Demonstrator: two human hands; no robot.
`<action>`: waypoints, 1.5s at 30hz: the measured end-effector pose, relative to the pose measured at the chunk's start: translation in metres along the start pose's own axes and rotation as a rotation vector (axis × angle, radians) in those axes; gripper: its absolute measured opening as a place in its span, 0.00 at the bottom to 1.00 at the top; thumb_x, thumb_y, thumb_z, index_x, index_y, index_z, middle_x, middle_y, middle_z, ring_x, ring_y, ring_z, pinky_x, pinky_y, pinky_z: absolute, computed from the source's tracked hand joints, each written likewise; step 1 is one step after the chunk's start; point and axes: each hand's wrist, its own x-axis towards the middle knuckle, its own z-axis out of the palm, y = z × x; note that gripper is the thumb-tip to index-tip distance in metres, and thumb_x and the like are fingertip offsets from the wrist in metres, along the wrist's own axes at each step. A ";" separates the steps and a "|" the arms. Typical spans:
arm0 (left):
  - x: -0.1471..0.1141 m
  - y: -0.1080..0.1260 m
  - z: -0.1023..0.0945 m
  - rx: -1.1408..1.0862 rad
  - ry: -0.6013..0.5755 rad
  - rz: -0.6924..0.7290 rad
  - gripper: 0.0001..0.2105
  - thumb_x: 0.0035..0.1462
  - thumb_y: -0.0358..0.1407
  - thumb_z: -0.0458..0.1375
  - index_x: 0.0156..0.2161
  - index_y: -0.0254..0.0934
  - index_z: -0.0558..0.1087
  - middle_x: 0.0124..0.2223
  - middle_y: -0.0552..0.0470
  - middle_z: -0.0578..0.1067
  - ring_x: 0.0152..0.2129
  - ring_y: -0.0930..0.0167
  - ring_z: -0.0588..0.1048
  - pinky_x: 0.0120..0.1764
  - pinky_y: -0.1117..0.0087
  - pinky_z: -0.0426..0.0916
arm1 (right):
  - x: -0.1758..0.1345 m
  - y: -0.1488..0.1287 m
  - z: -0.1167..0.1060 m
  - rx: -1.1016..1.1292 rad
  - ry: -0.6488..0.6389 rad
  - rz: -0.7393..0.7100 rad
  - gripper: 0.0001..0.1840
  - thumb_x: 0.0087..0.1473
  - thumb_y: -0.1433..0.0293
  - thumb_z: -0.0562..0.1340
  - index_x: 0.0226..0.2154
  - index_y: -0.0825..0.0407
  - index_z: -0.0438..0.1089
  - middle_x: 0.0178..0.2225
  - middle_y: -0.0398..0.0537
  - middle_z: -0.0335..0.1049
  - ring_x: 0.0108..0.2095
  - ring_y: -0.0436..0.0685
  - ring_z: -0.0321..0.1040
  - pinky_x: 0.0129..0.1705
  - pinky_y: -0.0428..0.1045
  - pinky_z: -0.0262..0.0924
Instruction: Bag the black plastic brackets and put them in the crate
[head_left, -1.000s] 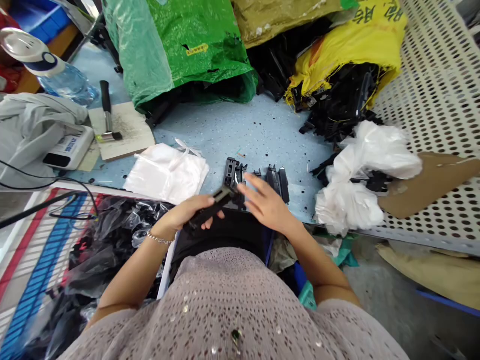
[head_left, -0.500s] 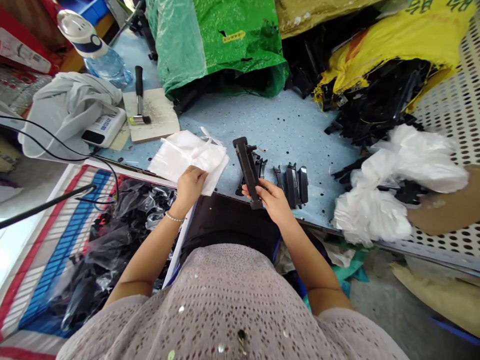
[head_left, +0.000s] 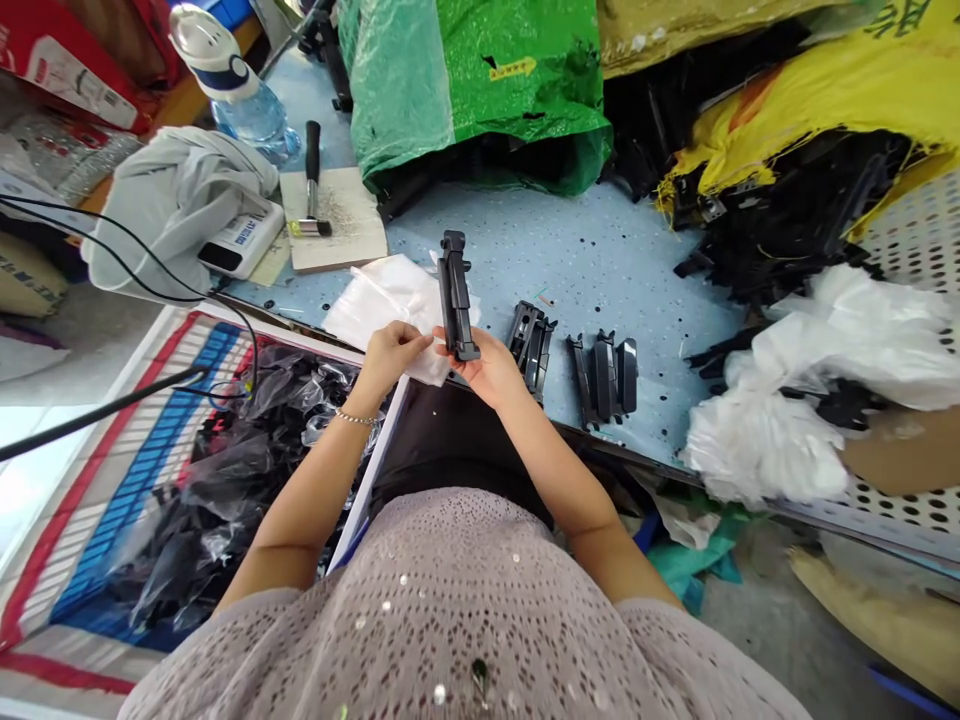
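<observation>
My right hand (head_left: 491, 370) grips a long black plastic bracket (head_left: 456, 295) near its lower end. The bracket stands nearly upright in view, in front of a stack of thin white plastic bags (head_left: 360, 305). My left hand (head_left: 394, 355) is closed in a pinch at the near edge of the bags, its fingertips close to the right hand's. Just right of my right hand, more black brackets (head_left: 531, 340) lie on the blue table (head_left: 592, 255). Beside them is a short row of black parts (head_left: 604, 375).
Back left are a hammer (head_left: 312, 185) on a board (head_left: 360, 225), a white device (head_left: 244, 240) and a water bottle (head_left: 240, 95). Green (head_left: 517, 90) and yellow (head_left: 825, 100) sacks hold black parts. A striped bin (head_left: 120, 500) with bagged parts stands left; white bags (head_left: 765, 430) lie right.
My right hand has brought the bracket left, over the white bags and close to my left hand. The bracket has turned more upright. The view has shifted slightly.
</observation>
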 end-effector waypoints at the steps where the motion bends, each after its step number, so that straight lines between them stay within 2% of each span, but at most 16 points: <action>1: 0.000 0.000 0.000 0.000 0.004 0.012 0.14 0.48 0.45 0.67 0.27 0.36 0.73 0.24 0.57 0.67 0.22 0.75 0.63 0.27 0.71 0.55 | 0.004 0.002 0.000 0.009 0.020 0.002 0.06 0.61 0.67 0.67 0.35 0.52 0.73 0.32 0.45 0.80 0.32 0.53 0.80 0.29 0.43 0.70; 3: 0.000 0.001 0.001 -0.006 -0.001 0.032 0.13 0.49 0.45 0.66 0.27 0.36 0.74 0.25 0.56 0.68 0.23 0.75 0.64 0.28 0.71 0.56 | 0.010 0.006 -0.001 0.015 0.035 0.017 0.07 0.60 0.67 0.68 0.34 0.52 0.71 0.28 0.42 0.77 0.30 0.52 0.79 0.27 0.42 0.69; 6: -0.001 0.003 0.000 -0.072 -0.021 0.000 0.12 0.45 0.42 0.68 0.30 0.35 0.76 0.28 0.54 0.73 0.24 0.74 0.68 0.29 0.71 0.59 | 0.015 0.010 -0.001 -0.012 -0.014 0.073 0.06 0.61 0.68 0.67 0.34 0.54 0.73 0.28 0.45 0.78 0.30 0.52 0.79 0.27 0.42 0.69; 11: 0.001 0.003 -0.006 -0.265 0.025 -0.053 0.17 0.37 0.41 0.74 0.26 0.36 0.70 0.26 0.57 0.71 0.22 0.77 0.65 0.27 0.73 0.58 | 0.014 0.010 0.000 0.022 0.014 0.101 0.05 0.59 0.73 0.66 0.31 0.55 0.73 0.27 0.45 0.77 0.29 0.52 0.78 0.26 0.42 0.67; 18: 0.005 -0.001 -0.008 -0.328 -0.023 -0.048 0.16 0.36 0.37 0.74 0.25 0.35 0.71 0.26 0.56 0.70 0.23 0.77 0.66 0.28 0.73 0.58 | 0.013 0.013 0.001 0.037 -0.047 0.115 0.03 0.59 0.74 0.64 0.33 0.54 0.74 0.30 0.46 0.79 0.30 0.52 0.78 0.27 0.42 0.68; 21: 0.005 0.002 -0.012 -0.422 0.042 -0.036 0.15 0.41 0.36 0.70 0.24 0.37 0.66 0.28 0.55 0.70 0.25 0.75 0.68 0.30 0.72 0.62 | 0.015 0.014 0.000 0.086 0.006 0.110 0.03 0.58 0.75 0.64 0.33 0.53 0.73 0.30 0.45 0.79 0.31 0.52 0.78 0.25 0.41 0.67; 23: 0.004 0.005 -0.016 -0.324 0.150 0.088 0.11 0.45 0.33 0.66 0.26 0.38 0.65 0.32 0.53 0.72 0.29 0.72 0.71 0.34 0.70 0.66 | 0.014 0.014 0.000 0.120 0.037 0.118 0.04 0.58 0.77 0.63 0.33 0.54 0.73 0.31 0.47 0.79 0.31 0.53 0.79 0.24 0.41 0.67; 25: 0.002 0.010 -0.021 -0.016 0.231 0.277 0.06 0.48 0.28 0.62 0.29 0.39 0.68 0.39 0.48 0.76 0.37 0.68 0.74 0.40 0.66 0.69 | 0.012 0.015 -0.001 0.135 0.044 0.129 0.05 0.57 0.78 0.62 0.33 0.54 0.74 0.32 0.47 0.80 0.31 0.53 0.79 0.24 0.41 0.66; 28: 0.002 0.017 -0.027 0.519 0.215 0.447 0.10 0.53 0.24 0.55 0.34 0.39 0.76 0.50 0.44 0.77 0.47 0.61 0.73 0.49 0.57 0.69 | 0.006 0.017 -0.002 0.147 0.049 0.122 0.05 0.56 0.79 0.63 0.33 0.54 0.74 0.34 0.48 0.80 0.30 0.52 0.78 0.24 0.41 0.66; 30: 0.005 0.020 -0.031 0.679 0.172 0.464 0.16 0.56 0.24 0.51 0.39 0.39 0.80 0.52 0.43 0.77 0.49 0.59 0.72 0.52 0.55 0.69 | -0.002 0.019 -0.003 0.166 0.075 0.089 0.05 0.56 0.78 0.64 0.33 0.54 0.74 0.35 0.48 0.80 0.30 0.51 0.77 0.25 0.41 0.67; 32: 0.008 0.022 -0.033 0.697 0.125 0.476 0.18 0.57 0.24 0.50 0.42 0.39 0.81 0.52 0.44 0.77 0.48 0.60 0.74 0.52 0.56 0.70 | -0.009 0.021 -0.004 0.195 0.114 0.039 0.05 0.56 0.78 0.64 0.33 0.53 0.75 0.36 0.47 0.80 0.31 0.51 0.77 0.27 0.41 0.68; 35: 0.008 0.021 -0.031 0.721 0.062 0.494 0.17 0.58 0.25 0.49 0.38 0.38 0.81 0.54 0.44 0.77 0.48 0.61 0.75 0.52 0.59 0.70 | -0.019 0.023 -0.008 0.220 0.158 -0.015 0.04 0.56 0.76 0.64 0.33 0.53 0.75 0.37 0.47 0.80 0.32 0.51 0.77 0.28 0.42 0.69; 37: 0.005 0.021 -0.028 0.772 0.067 0.469 0.17 0.57 0.24 0.50 0.37 0.38 0.81 0.52 0.43 0.78 0.48 0.60 0.75 0.50 0.59 0.71 | -0.022 0.024 -0.009 0.205 0.163 -0.031 0.02 0.56 0.74 0.65 0.33 0.52 0.75 0.37 0.47 0.80 0.33 0.51 0.77 0.29 0.42 0.70; 39: 0.001 0.021 -0.026 0.785 0.099 0.449 0.19 0.57 0.24 0.50 0.44 0.38 0.81 0.52 0.42 0.78 0.48 0.59 0.75 0.50 0.59 0.71 | -0.023 0.025 -0.010 0.167 0.153 -0.052 0.01 0.56 0.72 0.66 0.34 0.51 0.75 0.36 0.46 0.80 0.34 0.51 0.77 0.30 0.43 0.71; 42: -0.004 0.024 -0.025 0.732 0.105 0.484 0.23 0.59 0.26 0.50 0.56 0.38 0.77 0.56 0.41 0.76 0.48 0.60 0.75 0.51 0.60 0.71 | -0.032 0.023 -0.010 0.080 0.142 -0.116 0.05 0.56 0.66 0.68 0.34 0.50 0.75 0.33 0.44 0.79 0.33 0.52 0.77 0.31 0.44 0.71; 45: -0.008 0.027 -0.025 0.677 0.074 0.507 0.24 0.61 0.28 0.50 0.59 0.35 0.75 0.58 0.38 0.75 0.48 0.61 0.76 0.51 0.61 0.71 | -0.053 0.019 -0.016 -0.022 0.052 -0.146 0.11 0.56 0.59 0.68 0.33 0.50 0.76 0.34 0.46 0.79 0.32 0.53 0.77 0.29 0.45 0.69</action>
